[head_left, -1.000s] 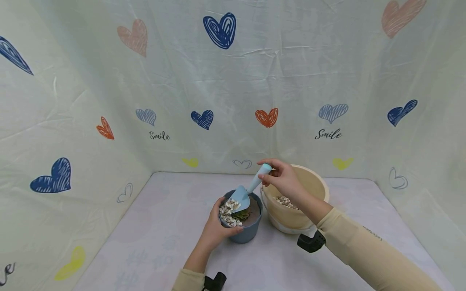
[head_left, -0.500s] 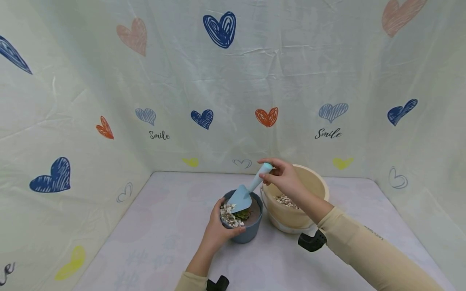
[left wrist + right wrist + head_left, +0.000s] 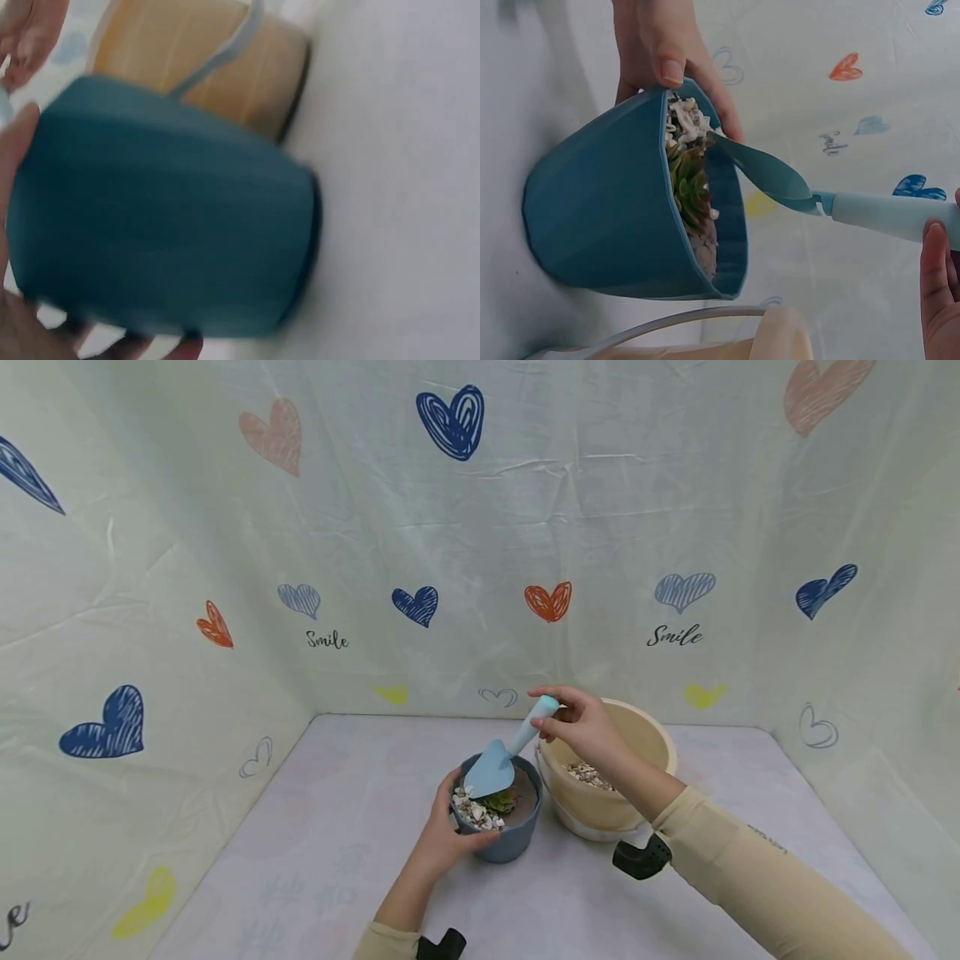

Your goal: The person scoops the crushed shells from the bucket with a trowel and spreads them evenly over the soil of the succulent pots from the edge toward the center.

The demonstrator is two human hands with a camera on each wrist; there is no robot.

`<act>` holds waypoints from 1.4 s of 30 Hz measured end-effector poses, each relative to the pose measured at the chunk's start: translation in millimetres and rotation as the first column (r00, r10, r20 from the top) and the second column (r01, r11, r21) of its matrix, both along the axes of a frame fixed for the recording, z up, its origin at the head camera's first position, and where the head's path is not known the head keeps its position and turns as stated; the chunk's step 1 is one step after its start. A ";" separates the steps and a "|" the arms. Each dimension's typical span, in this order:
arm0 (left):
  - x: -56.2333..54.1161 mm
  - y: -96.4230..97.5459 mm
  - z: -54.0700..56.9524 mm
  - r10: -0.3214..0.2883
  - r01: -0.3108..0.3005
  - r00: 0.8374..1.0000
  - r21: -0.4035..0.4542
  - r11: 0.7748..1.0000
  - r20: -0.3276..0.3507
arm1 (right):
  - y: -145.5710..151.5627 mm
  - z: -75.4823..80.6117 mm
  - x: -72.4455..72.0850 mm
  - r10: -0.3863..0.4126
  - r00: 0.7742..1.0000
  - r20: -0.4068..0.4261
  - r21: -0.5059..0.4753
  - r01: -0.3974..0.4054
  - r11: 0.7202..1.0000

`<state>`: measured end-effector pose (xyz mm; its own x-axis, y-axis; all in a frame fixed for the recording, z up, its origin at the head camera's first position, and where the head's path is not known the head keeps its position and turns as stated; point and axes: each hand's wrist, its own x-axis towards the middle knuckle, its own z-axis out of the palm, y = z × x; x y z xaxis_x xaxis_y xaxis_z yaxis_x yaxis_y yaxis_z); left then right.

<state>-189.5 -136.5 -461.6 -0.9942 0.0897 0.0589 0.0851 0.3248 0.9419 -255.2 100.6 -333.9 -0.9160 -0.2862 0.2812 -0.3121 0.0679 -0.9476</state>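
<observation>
My left hand point(image 3: 442, 833) grips the blue flower pot point(image 3: 506, 845) from its left side, thumb near the front rim. Inside the pot, a green succulent point(image 3: 691, 187) sits between white stone chips point(image 3: 688, 120) on the left and a bare grey-brown surface on the right. My right hand point(image 3: 587, 727) pinches the pale handle of a light blue trowel point(image 3: 492, 768) between thumb and fingers. The trowel slants down to the left, its blade over the pot and its tip at the white chips. In the left wrist view, the pot's wall point(image 3: 165, 217) fills the middle.
A cream bucket point(image 3: 585, 817) with more chips point(image 3: 588, 775) at its bottom stands right behind the pot, partly covered by my right forearm. Its pale carrying handle point(image 3: 225, 52) hangs on the pot's side. A heart-printed curtain closes off the table's back and sides.
The trowel blade has tilted, and the chips lying at its front edge have slid off into the pot's left side. Both hands keep nearly the same places.
</observation>
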 end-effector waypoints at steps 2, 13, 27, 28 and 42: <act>-4.2 -7.3 1.0 -0.055 0.055 0.998 0.018 0.998 0.012 | 0.0 0.0 0.0 0.003 1.000 -0.001 -0.008 -0.003 1.000; -40.2 -38.0 0.8 -0.363 0.360 0.929 0.053 0.931 0.073 | 3.2 1.1 3.0 0.019 1.000 -0.012 -0.034 -0.020 0.999; -49.6 -44.4 5.6 -0.423 0.422 0.902 0.032 0.906 0.085 | 9.4 3.6 6.4 0.087 0.996 -0.037 0.019 -0.086 0.996; -49.6 -44.3 5.3 -0.421 0.420 0.903 0.033 0.907 0.086 | 9.5 3.5 6.4 0.090 0.995 -0.036 0.027 -0.089 0.996; -46.7 -38.4 0.7 -0.366 0.364 0.927 0.039 0.930 0.083 | 2.3 -3.4 6.9 0.065 0.998 -0.018 0.082 -0.064 0.995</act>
<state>-236.3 -174.9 -460.9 -0.8941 0.4474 -0.0200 0.1116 0.2658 0.9576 -248.3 102.9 -337.3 -0.8893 -0.3670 0.2728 -0.3373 0.1236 -0.9333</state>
